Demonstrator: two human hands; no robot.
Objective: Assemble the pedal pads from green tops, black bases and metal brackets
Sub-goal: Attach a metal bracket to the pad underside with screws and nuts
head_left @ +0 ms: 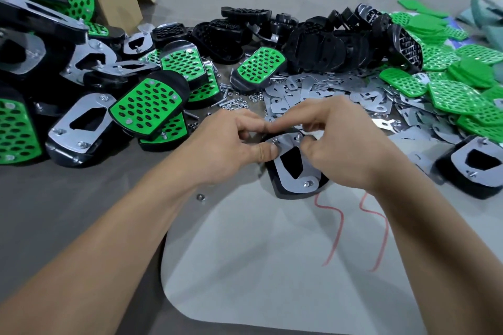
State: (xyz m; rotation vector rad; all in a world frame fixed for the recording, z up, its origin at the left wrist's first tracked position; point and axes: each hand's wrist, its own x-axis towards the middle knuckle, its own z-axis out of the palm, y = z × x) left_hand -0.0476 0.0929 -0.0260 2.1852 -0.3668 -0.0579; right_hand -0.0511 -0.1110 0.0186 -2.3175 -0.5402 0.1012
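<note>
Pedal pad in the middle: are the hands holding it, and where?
The left hand grips the pedal pad at its far end, thumb on the metal bracket; the right hand pinches at its far-right screw.

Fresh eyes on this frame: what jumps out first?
At centre, the left hand and right hand grip the far end of an upturned pedal pad, its metal bracket facing up. Finished pads pile up at left. Loose green tops heap at right, with black bases behind.
</note>
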